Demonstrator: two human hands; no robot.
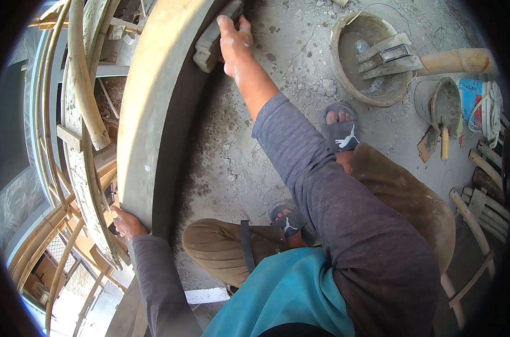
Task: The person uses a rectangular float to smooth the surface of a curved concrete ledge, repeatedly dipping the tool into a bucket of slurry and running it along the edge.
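My right hand [236, 45] is closed around a grey, rough-ended sponge-like block [208, 49]. The block lies against the dark grey inner side of a curved, plastered low wall [146, 126], near its far end. Part of the block is hidden behind my fingers. Lower left, my left hand [129, 223] rests on the near part of the same wall, with fingers stretched over its outer edge. Nothing shows in that hand. The wall's top is smooth and partly sunlit, while its inner face is in shade.
Bamboo poles and boards [86, 112] crowd the wall's outer side. At the right stand a round tub [340, 73] of grey liquid with a slotted pale piece [387, 56] across it, a smaller bucket [426, 101] and a blue-and-red bag [472, 106]. Rubble litters the floor [232, 168].
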